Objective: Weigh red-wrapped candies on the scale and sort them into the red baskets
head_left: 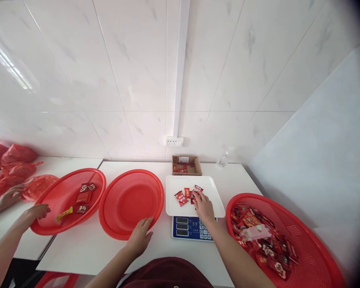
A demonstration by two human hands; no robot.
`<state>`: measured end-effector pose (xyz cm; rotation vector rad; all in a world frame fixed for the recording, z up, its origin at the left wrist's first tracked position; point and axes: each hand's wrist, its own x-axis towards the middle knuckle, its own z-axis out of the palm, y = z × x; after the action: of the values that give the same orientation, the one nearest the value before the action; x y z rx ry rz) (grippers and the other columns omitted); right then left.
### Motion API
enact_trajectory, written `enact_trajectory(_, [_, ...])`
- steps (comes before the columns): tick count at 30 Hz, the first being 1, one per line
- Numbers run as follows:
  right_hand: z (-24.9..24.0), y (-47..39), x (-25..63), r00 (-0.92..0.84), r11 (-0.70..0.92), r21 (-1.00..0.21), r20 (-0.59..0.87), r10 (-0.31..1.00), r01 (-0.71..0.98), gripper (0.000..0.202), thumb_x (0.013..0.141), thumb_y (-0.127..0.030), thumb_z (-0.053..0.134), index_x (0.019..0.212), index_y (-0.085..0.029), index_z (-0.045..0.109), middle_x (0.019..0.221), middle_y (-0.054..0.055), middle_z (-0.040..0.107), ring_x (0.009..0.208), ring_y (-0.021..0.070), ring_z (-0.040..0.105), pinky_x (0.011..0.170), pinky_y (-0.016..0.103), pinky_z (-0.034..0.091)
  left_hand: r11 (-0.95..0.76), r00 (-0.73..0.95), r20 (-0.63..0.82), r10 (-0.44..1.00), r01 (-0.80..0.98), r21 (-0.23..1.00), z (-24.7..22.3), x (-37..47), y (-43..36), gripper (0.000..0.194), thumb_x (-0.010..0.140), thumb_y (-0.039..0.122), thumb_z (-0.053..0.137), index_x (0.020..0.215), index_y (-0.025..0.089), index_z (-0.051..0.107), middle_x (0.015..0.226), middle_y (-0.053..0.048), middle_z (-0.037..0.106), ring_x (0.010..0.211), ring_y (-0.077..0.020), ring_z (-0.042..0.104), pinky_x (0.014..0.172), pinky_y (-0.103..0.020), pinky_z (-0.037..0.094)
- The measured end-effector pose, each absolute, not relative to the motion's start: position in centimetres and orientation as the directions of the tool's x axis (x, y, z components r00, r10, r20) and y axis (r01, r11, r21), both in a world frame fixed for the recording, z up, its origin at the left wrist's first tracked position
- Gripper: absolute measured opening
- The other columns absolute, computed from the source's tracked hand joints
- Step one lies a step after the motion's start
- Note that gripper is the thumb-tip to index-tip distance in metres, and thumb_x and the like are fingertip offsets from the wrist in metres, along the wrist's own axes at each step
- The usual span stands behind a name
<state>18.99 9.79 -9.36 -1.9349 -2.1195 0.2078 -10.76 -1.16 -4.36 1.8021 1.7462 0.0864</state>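
Observation:
My left hand (139,237) rests at the near right rim of a round red plastic basket (132,200) with nothing in it. Its fingers are stretched over the rim, with the thumb apart. Over a white scale tray (172,210), my right hand (204,206) is closed, fingertips pinching a dark red wrapped candy (193,198). Several wrapped candies lie around it: a patterned red packet (181,198), a small orange-red one (187,193) and another red one (198,188) by the fingers. Below the tray shows the blue keypad panel of the digital scale (192,228).
A big red basket (313,248) of wrapped candies stands at the right. Behind the scale are a cardboard box (199,168) and a clear bottle (223,160). Another person's hand (36,214) is by the left red basket (55,200); a further hand (10,196) touches red plastic bags (40,186).

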Motion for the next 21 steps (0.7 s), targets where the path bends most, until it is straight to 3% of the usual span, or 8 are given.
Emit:
enact_trajectory(6, [-8.9, 10.8, 20.2, 0.153, -0.104, -0.563, 0.041, 0.987, 0.82, 0.035, 0.086, -0.027, 0.036, 0.108, -0.02, 0.062, 0.11, 0.01, 0.058, 0.098, 0.0214, 0.056, 0.08, 0.032, 0.044, 0.059, 0.13, -0.384, 0.914, 0.895, 0.442, -4.3, -9.9, -0.8, 0.058, 0.081, 0.022, 0.04, 0.138, 0.015, 0.038, 0.142, -0.01, 0.042, 0.132, -0.0219, 0.036, 0.111, -0.038, 0.027])
enact_trajectory(10, [-8.2, 11.4, 20.8, 0.481, -0.293, -0.829, -0.033, 0.876, 0.476, 0.028, 0.079, -0.034, 0.043, 0.093, -0.018, 0.062, 0.1, 0.01, 0.063, 0.097, 0.0242, 0.057, 0.082, 0.034, 0.043, 0.051, 0.139, -0.378, 0.915, 0.891, 0.452, -4.3, -9.9, -1.1, 0.058, 0.081, 0.022, 0.039, 0.138, 0.015, 0.038, 0.143, -0.01, 0.042, 0.133, -0.0222, 0.035, 0.111, -0.038, 0.027])
enact_trajectory(14, [-7.2, 12.3, 18.0, 0.565, -0.33, -0.888, -0.1, 0.819, 0.321, 0.035, 0.079, -0.043, 0.04, 0.091, -0.017, 0.06, 0.098, 0.011, 0.066, 0.094, 0.0252, 0.06, 0.08, 0.036, 0.045, 0.063, 0.143, -0.402, 0.904, 0.888, 0.456, -4.3, -9.9, -1.4, 0.059, 0.08, 0.016, 0.038, 0.139, 0.013, 0.037, 0.143, -0.01, 0.043, 0.132, -0.0201, 0.038, 0.111, -0.035, 0.027])
enact_trajectory(17, [-5.7, 12.3, 12.8, 0.463, -0.292, -0.929, -0.161, 0.872, 0.226, 0.038, 0.078, -0.051, 0.044, 0.094, -0.019, 0.06, 0.096, 0.008, 0.068, 0.087, 0.0217, 0.063, 0.072, 0.032, 0.049, 0.06, 0.152, -0.408, 0.9, 0.885, 0.462, -4.4, -9.9, -1.3, 0.061, 0.078, 0.01, 0.034, 0.139, 0.015, 0.037, 0.141, -0.008, 0.046, 0.13, -0.0185, 0.041, 0.109, -0.033, 0.029])
enact_trajectory(19, [-4.4, 11.9, 9.0, 0.17, -0.32, -0.947, -0.316, 0.933, -0.007, 0.048, 0.08, -0.056, 0.042, 0.109, -0.019, 0.056, 0.099, 0.01, 0.067, 0.086, 0.0219, 0.064, 0.069, 0.034, 0.05, 0.049, 0.168, -0.41, 0.896, 0.883, 0.468, -4.4, -9.9, -1.1, 0.061, 0.078, 0.009, 0.034, 0.139, 0.016, 0.037, 0.141, -0.008, 0.046, 0.129, -0.0188, 0.042, 0.108, -0.034, 0.031])
enact_trajectory(21, [-3.0, 11.4, 6.4, -0.128, -0.273, -0.96, -0.265, 0.956, -0.056, 0.057, 0.081, -0.059, 0.042, 0.124, -0.023, 0.048, 0.117, 0.01, 0.062, 0.102, 0.0218, 0.061, 0.079, 0.036, 0.05, 0.048, 0.177, -0.424, 0.888, 0.882, 0.469, -4.3, -9.9, -1.0, 0.062, 0.078, 0.009, 0.035, 0.14, 0.017, 0.036, 0.142, -0.007, 0.045, 0.129, -0.0194, 0.042, 0.107, -0.034, 0.032])
